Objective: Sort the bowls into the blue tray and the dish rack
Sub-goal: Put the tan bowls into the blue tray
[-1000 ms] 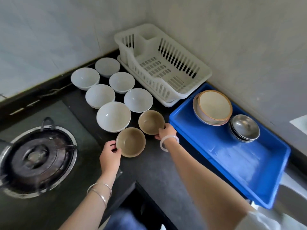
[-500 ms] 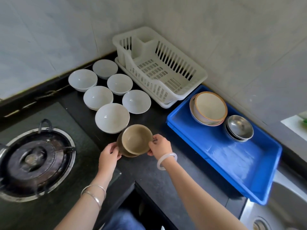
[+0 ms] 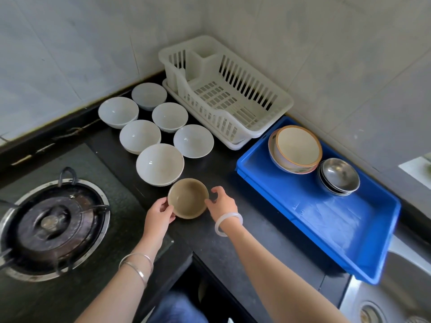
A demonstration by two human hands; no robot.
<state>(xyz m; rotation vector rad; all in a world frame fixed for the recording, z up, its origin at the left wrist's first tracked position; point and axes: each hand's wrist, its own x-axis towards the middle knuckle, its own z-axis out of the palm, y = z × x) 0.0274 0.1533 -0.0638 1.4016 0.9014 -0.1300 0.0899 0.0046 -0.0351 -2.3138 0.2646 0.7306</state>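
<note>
Two brown bowls sit nested on the black counter in front of me. My left hand grips their left rim. My right hand is at their right side, thumb touching the rim and fingers loosely apart. Several white bowls stand behind them. The white dish rack in the corner holds nothing. At the far end of the blue tray are stacked cream bowls and stacked steel bowls.
A gas burner lies to the left of my left arm. A steel sink sits at the lower right, under the tray's near corner. Tiled walls close off the back and right.
My right hand lifted the right brown bowl and set it into the one at my left hand. The two now sit nested, and my right fingers have loosened.
</note>
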